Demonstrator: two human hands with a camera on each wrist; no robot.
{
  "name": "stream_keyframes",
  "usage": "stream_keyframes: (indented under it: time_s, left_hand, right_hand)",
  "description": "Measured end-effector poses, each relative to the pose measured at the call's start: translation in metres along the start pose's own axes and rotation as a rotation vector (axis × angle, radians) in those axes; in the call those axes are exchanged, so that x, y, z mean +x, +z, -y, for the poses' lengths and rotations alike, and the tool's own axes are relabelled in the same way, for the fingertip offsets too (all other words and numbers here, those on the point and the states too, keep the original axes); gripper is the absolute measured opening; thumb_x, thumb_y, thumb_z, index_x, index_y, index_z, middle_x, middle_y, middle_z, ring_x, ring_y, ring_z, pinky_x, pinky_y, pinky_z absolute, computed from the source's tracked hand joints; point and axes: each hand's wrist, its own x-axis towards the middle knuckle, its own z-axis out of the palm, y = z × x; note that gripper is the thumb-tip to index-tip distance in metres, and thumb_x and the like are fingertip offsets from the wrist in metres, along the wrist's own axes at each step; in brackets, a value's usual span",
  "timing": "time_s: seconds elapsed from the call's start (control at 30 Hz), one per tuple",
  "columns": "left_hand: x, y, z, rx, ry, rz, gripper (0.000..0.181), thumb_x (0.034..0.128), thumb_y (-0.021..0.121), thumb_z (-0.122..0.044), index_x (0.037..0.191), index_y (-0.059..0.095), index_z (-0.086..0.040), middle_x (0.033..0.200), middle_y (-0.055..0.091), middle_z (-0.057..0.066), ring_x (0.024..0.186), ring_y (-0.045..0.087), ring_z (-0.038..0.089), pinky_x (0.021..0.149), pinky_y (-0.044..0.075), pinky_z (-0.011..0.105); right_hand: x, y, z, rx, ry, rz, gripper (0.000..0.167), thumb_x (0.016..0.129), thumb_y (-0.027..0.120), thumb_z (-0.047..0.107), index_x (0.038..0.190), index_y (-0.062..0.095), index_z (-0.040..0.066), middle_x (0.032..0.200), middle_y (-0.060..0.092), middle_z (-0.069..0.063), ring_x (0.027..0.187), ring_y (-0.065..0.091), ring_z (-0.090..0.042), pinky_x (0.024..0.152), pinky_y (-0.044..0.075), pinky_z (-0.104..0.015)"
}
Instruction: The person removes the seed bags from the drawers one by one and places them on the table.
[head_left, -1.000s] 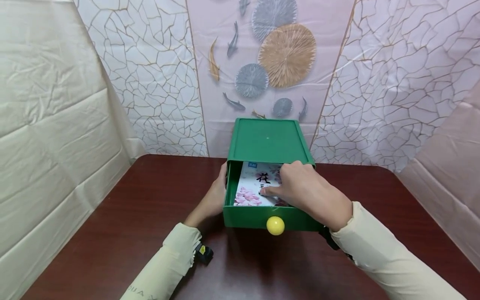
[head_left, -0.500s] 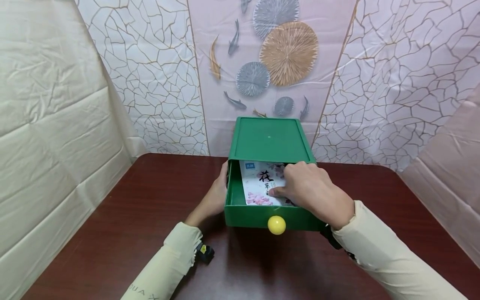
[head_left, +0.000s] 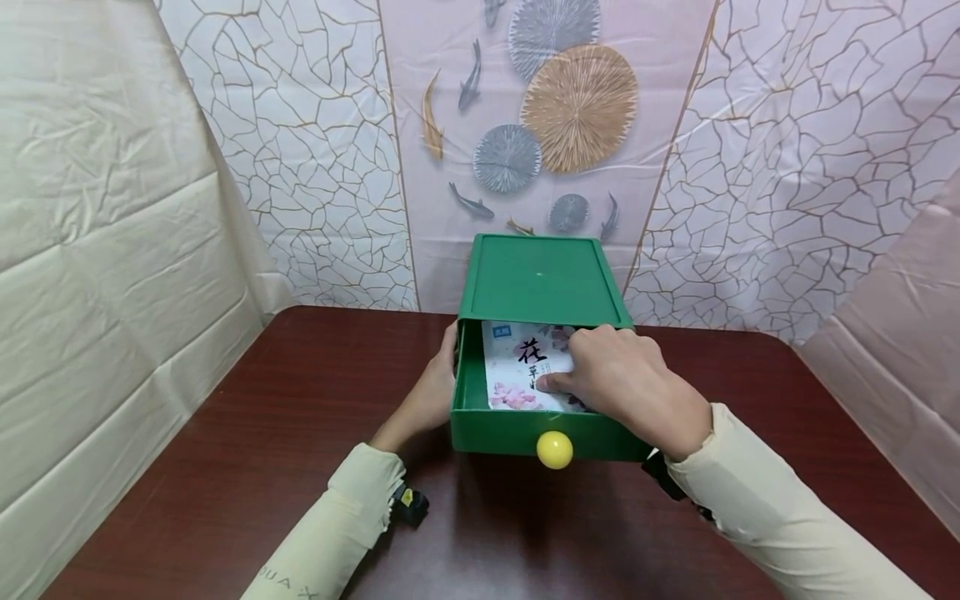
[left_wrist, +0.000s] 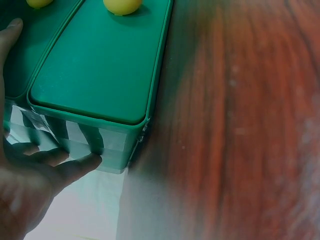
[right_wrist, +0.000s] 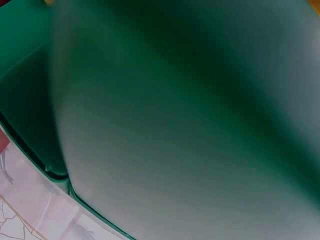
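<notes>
A green plastic drawer cabinet (head_left: 540, 279) stands on the table, its top drawer (head_left: 495, 432) pulled out. Inside lies a white book with pink flowers and dark characters on its cover (head_left: 513, 375). My right hand (head_left: 626, 383) reaches into the drawer and grips the book's right part, thumb on the cover; its other fingers are mostly hidden. Along the cabinet's left side, my left hand (head_left: 435, 387) rests; in the left wrist view its fingers (left_wrist: 75, 169) extend along the side and the thumb lies by the front. Blurred green fills most of the right wrist view.
A round yellow knob (head_left: 554, 450) sticks out from the drawer front. The dark red-brown wooden table (head_left: 315, 400) surrounds the cabinet. Behind it hangs a patterned cloth (head_left: 330, 167), and pale cloths (head_left: 112, 250) hang at both sides.
The book has shifted slightly right in the drawer along with my right hand, leaving a wider gap on its left. My left hand keeps its place on the cabinet's side.
</notes>
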Motion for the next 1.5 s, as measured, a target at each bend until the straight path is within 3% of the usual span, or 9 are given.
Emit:
stream_keyframes:
  time_s: [0.3,0.5,0.8,1.17,1.37,1.5]
  left_hand:
    - [0.001,0.000,-0.006,-0.008,-0.030,0.029,0.098,0.0978,0.076,-0.018,0.169,0.008,-0.020,0.165,0.038,0.015,0.148,0.043,0.032,0.118,0.039,0.055]
    - [0.000,0.001,0.001,-0.010,-0.005,0.005,0.097,0.0966,0.078,-0.022,0.168,0.012,-0.029,0.162,0.042,0.009,0.145,0.046,0.028,0.116,0.041,0.056]
    - [-0.001,0.000,-0.002,0.024,-0.023,-0.004,0.094,0.0977,0.077,-0.024,0.167,0.013,-0.032,0.162,0.042,0.005,0.147,0.044,0.026,0.116,0.041,0.057]
    - [0.000,0.001,-0.001,0.025,-0.032,-0.016,0.087,0.1012,0.072,-0.025,0.167,0.015,-0.032,0.161,0.043,0.004,0.145,0.046,0.026,0.116,0.041,0.056]
    - [0.000,0.001,-0.001,0.024,-0.041,-0.013,0.087,0.1021,0.071,-0.024,0.168,0.014,-0.029,0.162,0.043,0.007,0.145,0.046,0.027,0.116,0.041,0.057]
    - [0.000,0.000,0.000,0.015,-0.034,-0.003,0.090,0.1022,0.070,-0.023,0.169,0.011,-0.024,0.163,0.041,0.012,0.146,0.045,0.032,0.116,0.040,0.059]
  right_hand:
    - [0.000,-0.005,-0.008,0.102,-0.038,0.058,0.053,0.102,0.067,0.048,0.064,0.059,0.012,0.065,0.054,-0.005,0.062,0.055,-0.021,0.055,0.042,-0.034]
    - [0.004,-0.010,-0.013,0.168,-0.085,0.105,0.053,0.105,0.063,0.043,0.063,0.057,0.011,0.058,0.046,-0.002,0.058,0.051,-0.019,0.059,0.041,-0.032]
    - [0.007,-0.019,-0.024,0.281,-0.152,0.209,0.059,0.110,0.055,0.040,0.055,0.049,0.017,0.053,0.037,0.005,0.049,0.038,-0.011,0.055,0.036,-0.028]
    - [0.009,-0.031,-0.037,0.416,-0.126,0.346,0.058,0.108,0.058,0.044,0.058,0.044,0.018,0.054,0.032,0.006,0.046,0.030,-0.009,0.049,0.032,-0.026]
    - [0.001,-0.036,-0.043,0.430,-0.156,0.343,0.053,0.109,0.057,0.037,0.061,0.045,0.018,0.056,0.032,0.006,0.047,0.030,-0.009,0.048,0.029,-0.024]
    - [-0.008,-0.038,-0.047,0.435,-0.200,0.279,0.051,0.109,0.056,0.031,0.061,0.046,0.018,0.056,0.036,0.007,0.048,0.035,-0.009,0.047,0.030,-0.024]
